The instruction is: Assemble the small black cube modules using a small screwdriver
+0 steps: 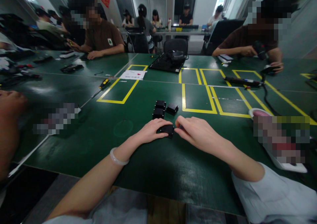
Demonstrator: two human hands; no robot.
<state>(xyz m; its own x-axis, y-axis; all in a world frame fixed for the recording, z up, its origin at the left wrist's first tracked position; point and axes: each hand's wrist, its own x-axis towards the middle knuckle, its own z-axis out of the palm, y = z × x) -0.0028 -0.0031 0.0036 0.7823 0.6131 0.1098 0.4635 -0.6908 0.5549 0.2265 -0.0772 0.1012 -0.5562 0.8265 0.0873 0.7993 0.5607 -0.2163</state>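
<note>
My left hand (151, 131) grips a small black block (168, 130) between thumb and fingers, low over the green table (148, 164). At the block's right end, my right hand (195, 130) is closed in a pinch; whatever its fingertips hold, if anything, is hidden. Just beyond my left hand lie more black blocks of similar size: one at the back (160, 104), one in front of it (158, 113) partly behind my fingers, and a tilted one (172, 108) to their right. Small bright dots show at their corners.
Yellow tape outlines (199, 111) mark the table. A screwdriver (104, 83) and a paper sheet (133, 74) lie left; a black tray (168, 64) is at the back. A white-rimmed tray (294, 167) stands right. Co-workers sit across the table, and another person's arm (10, 128) reaches in left.
</note>
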